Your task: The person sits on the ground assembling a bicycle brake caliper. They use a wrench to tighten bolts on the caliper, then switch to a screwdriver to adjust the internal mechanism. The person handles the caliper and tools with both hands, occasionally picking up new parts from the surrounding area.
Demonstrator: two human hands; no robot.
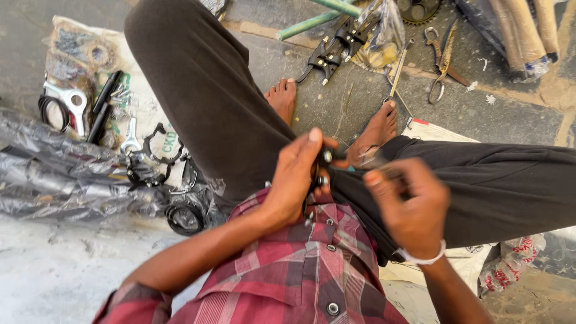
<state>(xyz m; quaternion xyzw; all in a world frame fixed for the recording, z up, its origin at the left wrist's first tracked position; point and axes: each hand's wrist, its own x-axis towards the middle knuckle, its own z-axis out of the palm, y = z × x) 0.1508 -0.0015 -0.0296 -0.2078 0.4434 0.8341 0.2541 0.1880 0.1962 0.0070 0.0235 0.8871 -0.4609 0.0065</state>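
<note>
- The left hand (295, 180) grips a small black metal part (324, 162) in the lap, fingers curled round it and thumb laid along its top.
- The right hand (411, 204) sits just beside it, fingers bent inward and pinching something slim; what it pinches is blurred, perhaps a tool.
- A clear plastic bag (384, 42) lies at the floor's far edge, holding small yellowish pieces, with black brake calipers (333, 51) touching it.
- Scissors (443, 63) lie just right of the bag.
- A printed sack (144, 102) at the left carries a silver spanner (130, 139), black tubes and cable coils.
</note>
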